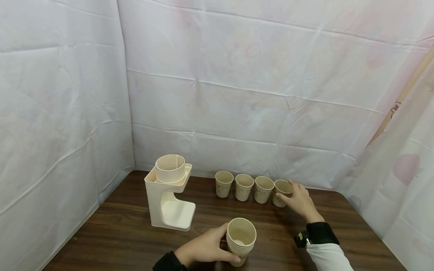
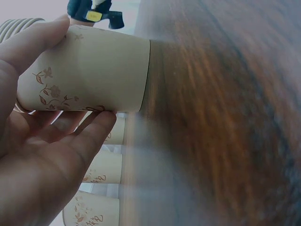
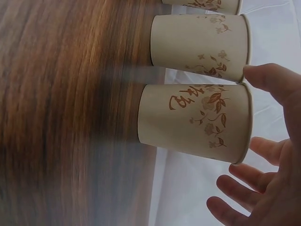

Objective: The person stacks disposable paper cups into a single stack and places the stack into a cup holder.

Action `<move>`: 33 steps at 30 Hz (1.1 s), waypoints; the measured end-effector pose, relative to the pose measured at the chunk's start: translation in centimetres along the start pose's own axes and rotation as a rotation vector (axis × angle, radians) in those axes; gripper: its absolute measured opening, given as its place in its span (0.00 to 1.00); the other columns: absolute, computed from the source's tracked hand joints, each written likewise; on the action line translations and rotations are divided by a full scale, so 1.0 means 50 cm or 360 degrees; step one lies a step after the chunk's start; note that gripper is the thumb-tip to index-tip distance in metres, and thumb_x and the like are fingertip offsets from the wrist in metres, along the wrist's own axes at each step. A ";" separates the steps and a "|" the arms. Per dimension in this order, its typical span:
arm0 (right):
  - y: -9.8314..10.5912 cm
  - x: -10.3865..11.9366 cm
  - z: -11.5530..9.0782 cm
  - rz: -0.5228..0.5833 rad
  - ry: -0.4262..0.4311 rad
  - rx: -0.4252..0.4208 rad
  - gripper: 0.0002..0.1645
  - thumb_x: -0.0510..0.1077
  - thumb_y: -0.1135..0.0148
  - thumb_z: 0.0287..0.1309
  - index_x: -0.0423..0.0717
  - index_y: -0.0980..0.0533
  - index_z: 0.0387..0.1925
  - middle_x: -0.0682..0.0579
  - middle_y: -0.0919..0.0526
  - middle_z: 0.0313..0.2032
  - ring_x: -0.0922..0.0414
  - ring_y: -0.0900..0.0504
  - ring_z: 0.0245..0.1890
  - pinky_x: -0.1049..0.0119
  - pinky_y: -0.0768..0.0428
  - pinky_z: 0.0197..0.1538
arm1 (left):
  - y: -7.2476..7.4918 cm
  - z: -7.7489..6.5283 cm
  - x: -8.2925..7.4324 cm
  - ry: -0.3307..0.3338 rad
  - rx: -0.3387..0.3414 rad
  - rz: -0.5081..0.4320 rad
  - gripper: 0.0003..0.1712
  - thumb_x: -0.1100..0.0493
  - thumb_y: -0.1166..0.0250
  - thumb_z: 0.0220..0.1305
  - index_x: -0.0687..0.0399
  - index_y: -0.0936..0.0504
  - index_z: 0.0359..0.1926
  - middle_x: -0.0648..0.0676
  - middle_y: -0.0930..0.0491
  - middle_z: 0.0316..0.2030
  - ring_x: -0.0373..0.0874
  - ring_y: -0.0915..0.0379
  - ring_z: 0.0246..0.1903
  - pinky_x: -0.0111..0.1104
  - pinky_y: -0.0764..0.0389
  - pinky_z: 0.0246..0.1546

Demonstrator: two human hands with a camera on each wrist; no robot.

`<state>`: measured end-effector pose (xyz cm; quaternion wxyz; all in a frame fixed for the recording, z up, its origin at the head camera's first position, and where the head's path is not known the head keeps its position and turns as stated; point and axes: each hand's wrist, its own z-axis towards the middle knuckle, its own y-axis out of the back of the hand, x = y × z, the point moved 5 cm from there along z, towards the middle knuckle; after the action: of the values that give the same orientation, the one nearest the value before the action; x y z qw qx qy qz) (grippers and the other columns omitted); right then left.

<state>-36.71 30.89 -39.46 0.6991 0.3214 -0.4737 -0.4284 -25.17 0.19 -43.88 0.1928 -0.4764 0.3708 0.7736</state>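
My left hand (image 1: 211,244) grips a stack of paper cups (image 1: 241,237) near the front of the table, thumb on one side and fingers on the other. In the left wrist view the lowest cup (image 2: 94,70) of this stack shows brown flower prints. Towards the back, several paper cups stand upright in a row. My right hand (image 1: 300,201) is at the rightmost cup (image 3: 197,122) of that row. Its thumb and spread fingers lie on either side of the rim, loosely extended; whether they touch it is hard to tell.
A cream-coloured stand (image 1: 156,203) with a round holder (image 1: 170,169) on top is on the left of the dark wooden table (image 1: 112,226). The neighbouring cups (image 1: 224,184) line the back edge. White cloth (image 1: 237,94) hangs behind and at both sides.
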 end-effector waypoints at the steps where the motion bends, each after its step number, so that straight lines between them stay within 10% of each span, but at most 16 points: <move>1: -0.002 -0.002 0.003 0.0001 0.0004 0.0002 0.52 0.67 0.42 0.54 0.34 0.44 0.65 0.25 0.38 0.57 0.28 0.42 0.56 0.30 0.33 0.50 | 0.000 0.000 0.001 -0.0002 -0.0002 0.0001 0.41 0.51 0.29 0.52 0.44 0.41 0.64 0.53 0.26 0.54 0.41 0.29 0.51 0.30 0.23 0.49; 33: -0.022 -0.011 0.060 0.0072 -0.0003 0.0209 0.57 0.65 0.36 0.49 0.28 0.46 0.64 0.24 0.39 0.59 0.28 0.42 0.57 0.31 0.36 0.55 | -0.002 -0.001 0.001 -0.0017 0.0005 -0.0016 0.41 0.52 0.29 0.52 0.45 0.41 0.64 0.54 0.25 0.53 0.42 0.29 0.51 0.29 0.24 0.49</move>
<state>-39.97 30.77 -39.58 0.6856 0.3553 -0.5087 -0.3808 -25.10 0.23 -43.95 0.1994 -0.4738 0.3687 0.7745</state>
